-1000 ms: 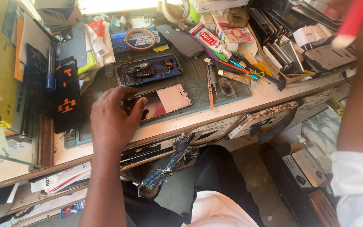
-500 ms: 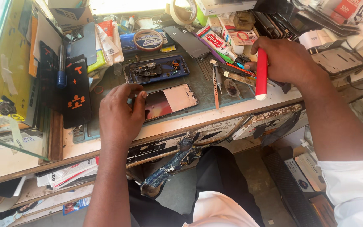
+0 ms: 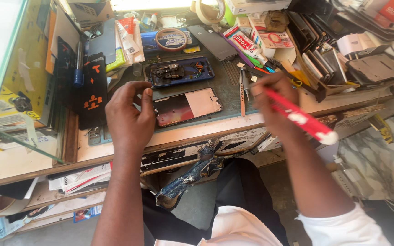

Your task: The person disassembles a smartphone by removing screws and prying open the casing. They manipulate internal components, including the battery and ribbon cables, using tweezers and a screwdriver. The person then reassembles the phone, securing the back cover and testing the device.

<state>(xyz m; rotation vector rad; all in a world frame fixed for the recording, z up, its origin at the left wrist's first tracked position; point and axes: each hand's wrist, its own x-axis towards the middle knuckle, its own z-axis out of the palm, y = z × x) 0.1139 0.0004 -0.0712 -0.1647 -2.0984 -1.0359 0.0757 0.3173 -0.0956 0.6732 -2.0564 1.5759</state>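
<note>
1. Table: I see a cluttered repair surface with a dark work mat in the middle. A glass case stands at the left edge. Neither has shifted across the three views.

2. Right hand: biggest change. One second ago only the forearm and the tool tip showed at the top right. Half a second ago the hand held the tool upright over the tool pile. Now it has come in toward the mat, fingers clenched around the red and white tool, which lies slanted with its white end pointing down and right past the table edge. Motion blur; the exact grip is unclear.

3. Left hand: unchanged in place. It rests on the left end of the phone display frame, fingers curled over that end and pressing it down. I judge it is steadying the part.

4. Opened phone body: blue rim, circuitry exposed, lying just behind the display frame, apart from both hands, unmoved.

5. Metal tweezers: lying on the mat just left of the right hand, untouched.

6. Reading: the tool is now in hand near the work, the frame is held.
</note>
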